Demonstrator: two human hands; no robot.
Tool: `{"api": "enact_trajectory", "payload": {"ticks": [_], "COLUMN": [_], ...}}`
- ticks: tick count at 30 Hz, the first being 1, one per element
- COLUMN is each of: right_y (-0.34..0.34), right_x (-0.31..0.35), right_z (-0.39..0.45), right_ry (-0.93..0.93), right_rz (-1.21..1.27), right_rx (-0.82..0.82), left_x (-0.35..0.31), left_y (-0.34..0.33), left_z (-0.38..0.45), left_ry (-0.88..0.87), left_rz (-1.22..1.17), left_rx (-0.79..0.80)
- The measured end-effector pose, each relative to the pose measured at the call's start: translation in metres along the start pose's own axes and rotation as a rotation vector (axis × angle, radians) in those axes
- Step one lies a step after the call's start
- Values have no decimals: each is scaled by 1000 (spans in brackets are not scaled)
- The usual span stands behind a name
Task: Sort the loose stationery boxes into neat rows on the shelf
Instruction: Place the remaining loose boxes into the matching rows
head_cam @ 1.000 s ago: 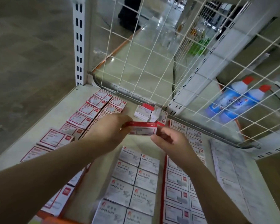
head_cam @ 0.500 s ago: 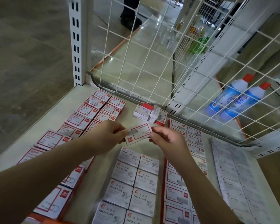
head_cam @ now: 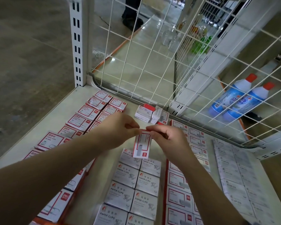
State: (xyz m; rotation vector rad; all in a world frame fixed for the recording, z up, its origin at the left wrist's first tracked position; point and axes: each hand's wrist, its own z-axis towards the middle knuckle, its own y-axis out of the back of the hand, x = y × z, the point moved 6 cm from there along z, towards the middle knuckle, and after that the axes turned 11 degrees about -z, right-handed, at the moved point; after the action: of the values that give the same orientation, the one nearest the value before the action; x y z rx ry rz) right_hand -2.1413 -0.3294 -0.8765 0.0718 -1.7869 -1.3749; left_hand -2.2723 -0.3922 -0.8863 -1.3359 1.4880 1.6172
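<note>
**Q:** Which step is in hand?

**A:** One loose box [head_cam: 141, 146] — a small white carton with a red border — is held in the air over the shelf [head_cam: 44, 125]. The left hand [head_cam: 118, 129] and the right hand [head_cam: 167, 138] each have their grip pinched on a top corner, so the box hangs long side down, printed face toward the viewer. By its look it belongs with the red-framed boxes [head_cam: 177, 181] in the row to its right; that is a judgement from the matching border and grey picture.

**Q:** What does the next move call for?

**A:** Probably laying the box flat and squaring it into that row, edges flush with its neighbours. A loose cluster [head_cam: 151, 113] near the wire grille [head_cam: 152, 62] is not yet sorted — some boxes there stand on edge, tilted against one another.

**Q:** Materials and shapes?

**A:** All boxes are thin printed card, rectangular and flat-faced, light enough for a fingertip pinch. The paper-clip boxes [head_cam: 131, 189] in the middle are white with grey lettering, laid two abreast. The boxes on the left [head_cam: 86, 117] carry red borders; the pale staple boxes [head_cam: 230, 176] lie far right. The shelf is a smooth, pale panel, the grille white-coated wire. Beyond it lie two blue bottles [head_cam: 238, 99] with red caps.
</note>
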Motion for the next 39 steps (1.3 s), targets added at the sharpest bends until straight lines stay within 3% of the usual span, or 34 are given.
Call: {"api": "enact_trajectory", "payload": {"ticks": [6,11,15,19,28,39], "right_y": [-5,-27,-31,-25,-8,-4], "right_x": [-6,-20,-18,-19,-32,-28], "right_z": [-1,-9,-13,-13,-16,-21], "right_ry": [-42,-93,-89,-83,-70,-9], "right_rz": [75,36,64,80,-42,-41], "right_rx": [-27,104,49,-6,18,-16], "left_x": [2,15,28,35,31,41], "left_y": [3,11,5,-4,-16,-22], "left_z": [3,0,-5,-9,-17,-26], "left_ry": [2,142,278,288,141,189], "left_rz": [15,-209,-391,-439,-260,-367], "left_rx": [-77,-274,-374,-334,-104,-189]}}
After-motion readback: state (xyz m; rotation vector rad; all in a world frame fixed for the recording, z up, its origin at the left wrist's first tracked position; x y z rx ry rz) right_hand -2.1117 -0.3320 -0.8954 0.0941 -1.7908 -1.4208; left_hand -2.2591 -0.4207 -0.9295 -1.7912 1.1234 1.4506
